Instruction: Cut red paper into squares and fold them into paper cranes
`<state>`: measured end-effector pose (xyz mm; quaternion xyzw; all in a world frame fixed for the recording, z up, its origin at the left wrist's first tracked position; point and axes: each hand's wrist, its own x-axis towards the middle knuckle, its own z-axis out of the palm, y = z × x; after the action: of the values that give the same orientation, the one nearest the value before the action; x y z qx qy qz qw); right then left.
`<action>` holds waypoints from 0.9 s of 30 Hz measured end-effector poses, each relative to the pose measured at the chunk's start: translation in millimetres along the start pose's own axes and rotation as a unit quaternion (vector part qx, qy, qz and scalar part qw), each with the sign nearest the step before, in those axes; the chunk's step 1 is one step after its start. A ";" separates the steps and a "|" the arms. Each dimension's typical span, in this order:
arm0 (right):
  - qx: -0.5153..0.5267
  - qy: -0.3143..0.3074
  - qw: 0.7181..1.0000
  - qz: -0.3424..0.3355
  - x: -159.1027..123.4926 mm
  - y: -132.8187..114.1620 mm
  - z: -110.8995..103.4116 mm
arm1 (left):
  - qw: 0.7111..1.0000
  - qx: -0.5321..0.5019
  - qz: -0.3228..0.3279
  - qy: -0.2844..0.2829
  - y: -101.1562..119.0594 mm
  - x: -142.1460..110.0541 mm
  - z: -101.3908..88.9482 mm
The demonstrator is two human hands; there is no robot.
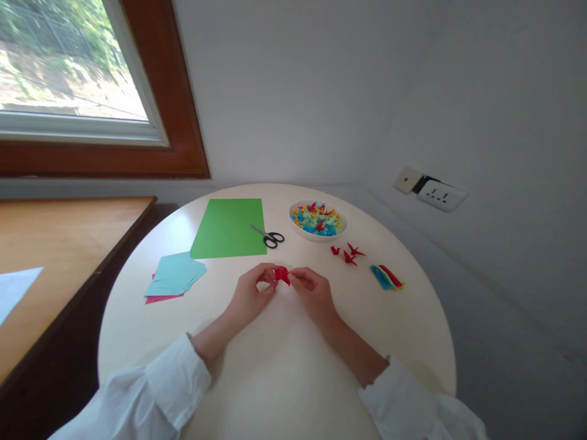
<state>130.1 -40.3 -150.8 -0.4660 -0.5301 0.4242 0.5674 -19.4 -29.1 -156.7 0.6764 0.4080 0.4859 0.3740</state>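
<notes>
Red folded paper (281, 275) was pinched between the person's two hands, over the near-middle part of a round white table (275, 373); whether it touched the tabletop could not be told. The left hand (250, 288) had its thumb and fingertips closed on the paper's left end, and the right hand (316, 292) gripped the right end the same way, its other fingers curled in. Left of the red paper lay a loose pile of light-blue sheets (174, 275), with pink paper (161, 299) peeping out below. Well to its right was a fanned bunch of coloured strips (387, 277), blue, pale yellow and red. Three small red cranes (349, 258) lay beyond it to the right. Straight beyond it were black-handled scissors (272, 239), blades resting on a green sheet (228, 227) that reached farther left. Farthest off, beyond and to its right, stood a white dish (306, 234) heaped with tiny multicoloured folded pieces (320, 219).
</notes>
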 end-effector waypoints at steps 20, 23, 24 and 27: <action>-0.145 -0.012 0.978 -0.147 -3.4 1.2 -4.9 | 0.999 0.010 -0.017 0.049 5.4 -0.1 -4.0; -0.155 -0.006 0.975 -0.158 -3.3 1.4 -4.6 | 0.999 0.025 -0.010 0.046 6.8 -0.6 -3.8; -0.157 -0.006 0.974 -0.160 -3.2 1.5 -4.3 | 0.999 0.028 -0.006 0.045 7.3 -0.6 -3.8; -0.165 -0.007 0.972 -0.167 -3.4 1.4 -3.5 | 0.999 0.029 0.007 0.046 8.0 -0.3 -4.1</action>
<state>133.4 -43.5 -152.9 -0.4555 -0.6666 0.2335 0.5419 -21.9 -32.0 -148.5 0.6672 0.4336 0.5068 0.3315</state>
